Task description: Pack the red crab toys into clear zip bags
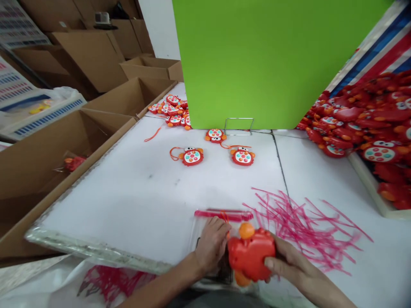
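One red toy (253, 254) fills the right hand (295, 263), left hand (212, 241) curled beside.

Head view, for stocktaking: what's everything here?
Table: count unclear, white, centre
Held toy: one, red, front centre
Loose toys: three, red, centre
Piled toys: many, red, far left and right
Strips: many, pink, right
Packet: one, clear, front centre
Panel: one, green, back
Wire stand: one, silver, before panel
Boxes: several, brown, left
Wrapped toy: one, red, boxed, left
Crates: several, white, left
Bag: one, white, below table
Left hand: one, at packet
Right hand: one, gripping held toy
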A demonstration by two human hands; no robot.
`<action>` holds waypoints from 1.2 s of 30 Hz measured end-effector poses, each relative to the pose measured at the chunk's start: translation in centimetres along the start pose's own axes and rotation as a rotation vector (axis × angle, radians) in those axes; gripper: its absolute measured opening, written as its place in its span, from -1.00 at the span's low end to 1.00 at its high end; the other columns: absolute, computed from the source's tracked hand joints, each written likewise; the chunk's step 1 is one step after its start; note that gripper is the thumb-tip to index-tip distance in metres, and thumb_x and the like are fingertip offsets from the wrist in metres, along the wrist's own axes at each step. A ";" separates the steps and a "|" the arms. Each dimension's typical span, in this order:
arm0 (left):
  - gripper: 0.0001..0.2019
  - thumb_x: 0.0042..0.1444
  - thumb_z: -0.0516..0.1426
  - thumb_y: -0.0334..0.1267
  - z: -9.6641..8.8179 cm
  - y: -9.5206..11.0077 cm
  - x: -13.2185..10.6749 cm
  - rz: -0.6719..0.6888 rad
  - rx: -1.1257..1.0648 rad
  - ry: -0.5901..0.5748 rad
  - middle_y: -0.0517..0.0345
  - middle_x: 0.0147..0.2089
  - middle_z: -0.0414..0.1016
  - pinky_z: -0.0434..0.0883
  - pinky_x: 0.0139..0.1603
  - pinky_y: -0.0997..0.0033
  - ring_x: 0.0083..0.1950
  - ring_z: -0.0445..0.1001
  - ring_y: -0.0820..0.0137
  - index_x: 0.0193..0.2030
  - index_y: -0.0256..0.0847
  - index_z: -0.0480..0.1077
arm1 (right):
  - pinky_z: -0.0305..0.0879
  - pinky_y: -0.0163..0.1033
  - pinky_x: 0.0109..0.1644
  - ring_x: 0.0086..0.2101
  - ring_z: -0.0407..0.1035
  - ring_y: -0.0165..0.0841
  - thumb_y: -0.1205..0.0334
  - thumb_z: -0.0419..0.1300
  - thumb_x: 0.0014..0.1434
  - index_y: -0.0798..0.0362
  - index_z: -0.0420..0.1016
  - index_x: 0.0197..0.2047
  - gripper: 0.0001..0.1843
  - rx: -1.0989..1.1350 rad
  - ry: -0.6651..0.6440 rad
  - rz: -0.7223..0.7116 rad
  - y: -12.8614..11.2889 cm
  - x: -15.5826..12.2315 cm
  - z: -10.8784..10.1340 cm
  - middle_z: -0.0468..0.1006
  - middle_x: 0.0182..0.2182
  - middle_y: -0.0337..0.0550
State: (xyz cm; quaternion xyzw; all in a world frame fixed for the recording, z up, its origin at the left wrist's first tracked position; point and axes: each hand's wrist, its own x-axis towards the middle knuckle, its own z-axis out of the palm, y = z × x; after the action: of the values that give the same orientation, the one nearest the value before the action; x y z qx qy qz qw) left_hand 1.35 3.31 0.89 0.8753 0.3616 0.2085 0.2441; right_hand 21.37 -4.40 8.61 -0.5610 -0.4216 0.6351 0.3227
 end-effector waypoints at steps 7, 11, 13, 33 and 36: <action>-0.81 0.20 -0.06 -0.33 0.3 0.8 0.4 0.042 0.100 0.092 0.04 -0.36 0.46 0.35 -0.27 0.28 -0.29 0.40 0.31 -0.30 -0.26 0.37 | 0.43 -0.20 -0.31 -0.22 0.34 -0.30 0.00 0.08 0.15 -0.06 0.16 0.11 -0.52 0.244 0.303 -0.161 -0.9 4.4 2.8 0.34 -0.03 -0.07; -0.80 0.19 -0.02 -0.30 -0.3 1.5 0.8 0.098 0.132 0.150 0.05 -0.43 0.45 0.35 -0.30 0.31 -0.34 0.41 0.32 -0.38 -0.27 0.37 | 0.38 -0.29 -0.51 -0.48 0.34 -0.43 -0.01 0.00 0.19 -0.06 0.05 0.12 -0.53 -0.045 0.269 -0.180 -1.7 5.7 3.0 0.38 -0.11 -0.08; -0.78 0.19 -0.01 -0.28 -0.4 1.8 1.1 0.126 0.146 0.183 0.07 -0.46 0.44 0.34 -0.33 0.33 -0.37 0.40 0.34 -0.43 -0.27 0.36 | 0.34 -0.30 -0.55 -0.61 0.29 -0.47 0.00 -0.05 0.22 -0.05 0.00 0.14 -0.53 -0.190 0.230 -0.166 -2.0 5.8 2.8 0.44 -0.23 -0.12; -0.79 0.14 0.01 -0.21 -5.5 -0.9 1.4 -0.627 -0.827 0.084 0.17 -0.44 0.42 0.29 -0.42 0.51 -0.43 0.37 0.46 -0.36 -0.30 0.37 | 0.35 -0.21 -0.36 -0.48 0.42 -0.29 0.03 -0.17 0.26 0.16 0.03 0.23 -0.44 -0.685 0.251 -0.224 -1.5 4.5 1.3 0.54 -0.38 -0.03; -0.80 0.13 0.02 -0.22 -4.8 -0.3 1.7 -0.644 -0.814 0.112 0.19 -0.48 0.39 0.27 -0.43 0.53 -0.44 0.36 0.46 -0.41 -0.29 0.33 | 0.34 -0.18 -0.18 -0.29 0.45 -0.26 0.09 -0.21 0.29 0.09 0.08 0.23 -0.50 -0.788 0.154 -0.262 -1.9 4.6 1.0 0.53 -0.21 0.02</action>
State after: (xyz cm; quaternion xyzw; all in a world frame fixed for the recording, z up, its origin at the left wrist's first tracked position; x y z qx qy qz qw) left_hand -0.30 6.14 4.85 0.5414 0.5147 0.2929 0.5968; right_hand 19.55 0.32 8.36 -0.6291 -0.6745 0.3353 0.1921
